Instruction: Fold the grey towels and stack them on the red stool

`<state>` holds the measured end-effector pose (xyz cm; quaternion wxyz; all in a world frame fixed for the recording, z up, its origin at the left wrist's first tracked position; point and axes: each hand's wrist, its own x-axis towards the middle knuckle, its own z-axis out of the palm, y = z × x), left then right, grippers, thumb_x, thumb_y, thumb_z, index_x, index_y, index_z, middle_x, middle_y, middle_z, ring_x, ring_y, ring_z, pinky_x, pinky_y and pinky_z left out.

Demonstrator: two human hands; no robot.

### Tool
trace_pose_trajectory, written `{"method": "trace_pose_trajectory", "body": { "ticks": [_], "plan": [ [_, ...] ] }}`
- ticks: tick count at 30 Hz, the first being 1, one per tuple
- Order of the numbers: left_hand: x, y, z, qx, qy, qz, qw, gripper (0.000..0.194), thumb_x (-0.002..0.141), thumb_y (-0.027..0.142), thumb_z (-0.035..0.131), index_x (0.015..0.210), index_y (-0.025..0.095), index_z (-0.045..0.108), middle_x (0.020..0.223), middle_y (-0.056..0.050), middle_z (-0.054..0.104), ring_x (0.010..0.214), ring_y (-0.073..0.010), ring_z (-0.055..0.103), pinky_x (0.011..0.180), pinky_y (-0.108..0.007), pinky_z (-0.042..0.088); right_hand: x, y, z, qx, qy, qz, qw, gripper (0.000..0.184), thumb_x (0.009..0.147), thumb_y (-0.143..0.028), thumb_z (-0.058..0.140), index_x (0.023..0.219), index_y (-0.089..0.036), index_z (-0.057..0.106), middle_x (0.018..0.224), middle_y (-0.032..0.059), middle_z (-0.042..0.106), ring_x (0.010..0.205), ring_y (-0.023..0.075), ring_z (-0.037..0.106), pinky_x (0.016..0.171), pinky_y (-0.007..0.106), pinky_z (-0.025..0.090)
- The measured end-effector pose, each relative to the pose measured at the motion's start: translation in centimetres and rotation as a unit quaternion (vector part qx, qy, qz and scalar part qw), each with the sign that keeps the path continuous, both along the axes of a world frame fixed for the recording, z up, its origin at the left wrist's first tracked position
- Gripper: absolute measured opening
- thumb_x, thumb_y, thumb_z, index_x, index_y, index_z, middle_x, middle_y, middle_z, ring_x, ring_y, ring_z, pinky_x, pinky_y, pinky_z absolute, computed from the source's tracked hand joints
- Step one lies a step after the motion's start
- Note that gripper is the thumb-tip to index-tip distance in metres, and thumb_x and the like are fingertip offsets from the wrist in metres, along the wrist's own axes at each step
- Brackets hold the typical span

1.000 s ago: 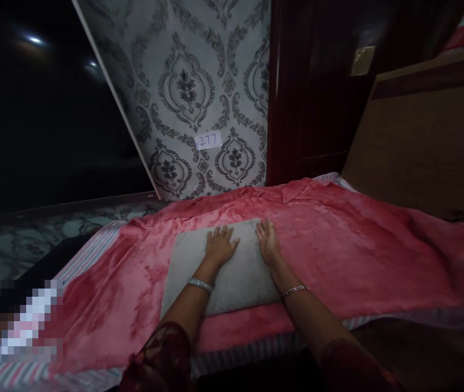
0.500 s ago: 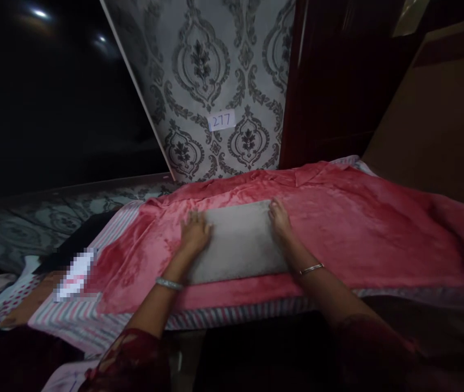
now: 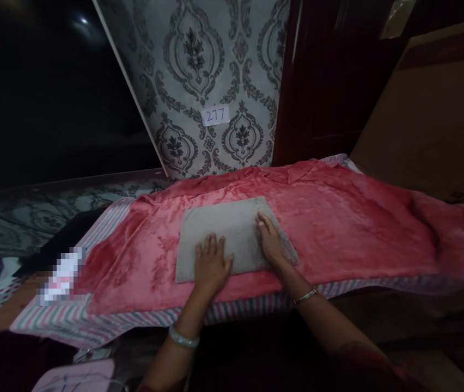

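Observation:
A grey rectangular piece with a soft, cloth-like surface, perhaps a mat or folded fabric (image 3: pixel 224 223), lies flat on a pink plush blanket (image 3: pixel 350 228). My left hand (image 3: pixel 212 262) rests open on its lower middle part, fingers spread and palm down. Near its right side lies my right hand (image 3: pixel 270 237), turned partly on edge, with the fingers stretched out and nothing held. Each wrist wears a bangle. Under the blanket a striped cloth (image 3: pixel 93 321) shows along the front and left edges.
A large dark screen (image 3: pixel 48 92) stands at the back left. Behind the blanket is patterned wallpaper (image 3: pixel 215 71) with a paper marked 277 (image 3: pixel 215 115). A big cardboard box (image 3: pixel 432 120) leans at the right. A pink-topped seat or stool (image 3: pixel 77 375) is at the lower left.
My left hand has moved from the grey piece's left edge onto its lower middle. My right hand has shifted from the right edge inward onto its surface. The view has shifted slightly.

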<state>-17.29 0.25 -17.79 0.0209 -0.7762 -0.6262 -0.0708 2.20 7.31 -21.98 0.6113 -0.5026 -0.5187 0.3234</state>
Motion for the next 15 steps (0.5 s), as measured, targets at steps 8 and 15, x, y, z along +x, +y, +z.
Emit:
{"method": "trace_pose_trajectory", "body": {
  "ticks": [8,15],
  "plan": [
    [-10.8,0.3,-0.9,0.009,-0.236,0.123,0.964,0.062,0.094,0.038,0.047,0.147,0.006,0.045,0.154,-0.020,0.045,0.144,-0.0331,0.040,0.119,-0.050,0.033,-0.2,0.2,0.5,-0.005,-0.031,-0.013,0.999,0.054,0.091,-0.040,0.039,0.135,-0.017,0.061,0.139,0.0097,0.060,0.130,0.0211,0.053,0.115,0.043,0.036],
    [-12.5,4.5,1.3,-0.089,-0.572,0.201,0.791,0.059,0.091,0.029,0.057,0.147,0.015,0.046,0.133,-0.016,0.065,0.117,-0.0242,0.066,0.097,-0.036,0.055,4.9,2.0,1.2,-0.034,-0.050,-0.108,0.992,0.057,0.082,-0.031,0.047,0.135,-0.015,0.060,0.135,0.0124,0.062,0.124,0.0248,0.058,0.109,0.044,0.043]
  ]
}}
